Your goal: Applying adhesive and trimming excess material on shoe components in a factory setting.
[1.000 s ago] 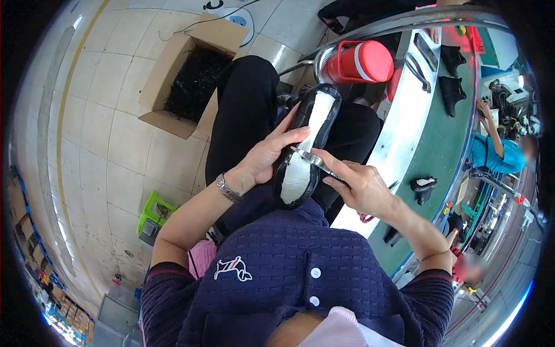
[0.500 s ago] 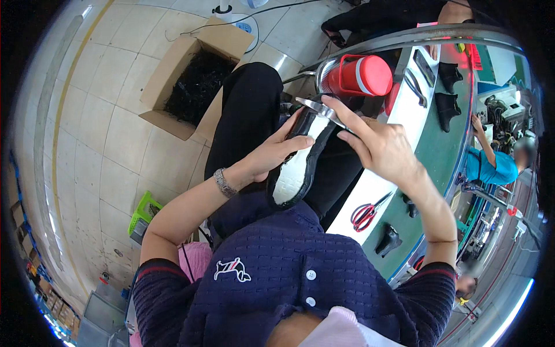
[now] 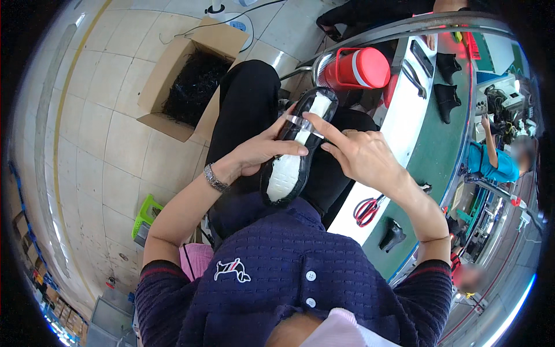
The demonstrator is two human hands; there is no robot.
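Observation:
A black shoe [image 3: 284,175] lies above my lap with its underside up, showing a white middle and a shiny black rim. My left hand [image 3: 260,151] is closed around its left side, thumb resting on the white part. A flat, shiny metal blade [image 3: 302,124] crosses the narrow part of the sole. My right hand [image 3: 367,159] grips the blade's right end, with the index finger stretched along it. Most of the grip is hidden behind the fingers.
To my right runs a white ledge [image 3: 352,209] with red-handled scissors [image 3: 366,211], beside a green conveyor [image 3: 421,147] carrying black boots [image 3: 446,103]. A red drink jug [image 3: 370,68] stands ahead. At left is a cardboard box [image 3: 156,81] of black scraps. Another person sits beyond the conveyor.
The metal blade and my right hand have moved from the sole's far end toward me, to its narrow part. The shoe's far end now shows. Boots on the conveyor have shifted slightly.

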